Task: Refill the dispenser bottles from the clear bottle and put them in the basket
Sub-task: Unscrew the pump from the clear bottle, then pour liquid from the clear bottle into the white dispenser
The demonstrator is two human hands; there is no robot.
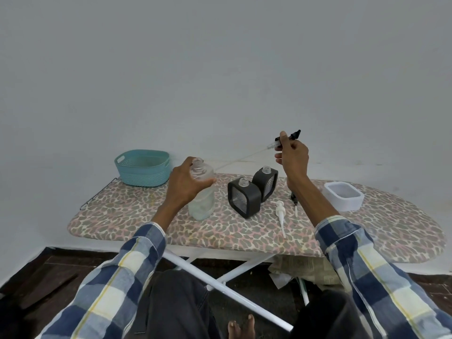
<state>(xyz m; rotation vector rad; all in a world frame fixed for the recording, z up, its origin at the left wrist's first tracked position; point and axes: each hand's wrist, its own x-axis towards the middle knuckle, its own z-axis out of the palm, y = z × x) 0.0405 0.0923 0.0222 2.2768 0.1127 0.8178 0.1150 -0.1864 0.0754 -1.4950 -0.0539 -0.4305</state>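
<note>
My left hand [184,183] grips the neck of the clear bottle [201,196], which stands uncapped on the ironing board [171,223]. Raised above the board, my right hand [292,156] pinches a black pump head [288,138]; its long white tube [241,159] slants down toward the clear bottle's mouth. Two square black dispenser bottles [244,195] [265,183] stand open-necked side by side between my hands. A white pump [280,215] and a second black pump [294,200] lie on the board to their right. The teal basket [143,171] sits at the board's back left.
A white rectangular tub [343,195] rests on the right part of the board. The board stands against a plain wall, its white legs [220,287] crossing in front of my knees. Crumpled paper lies on the floor under the right end.
</note>
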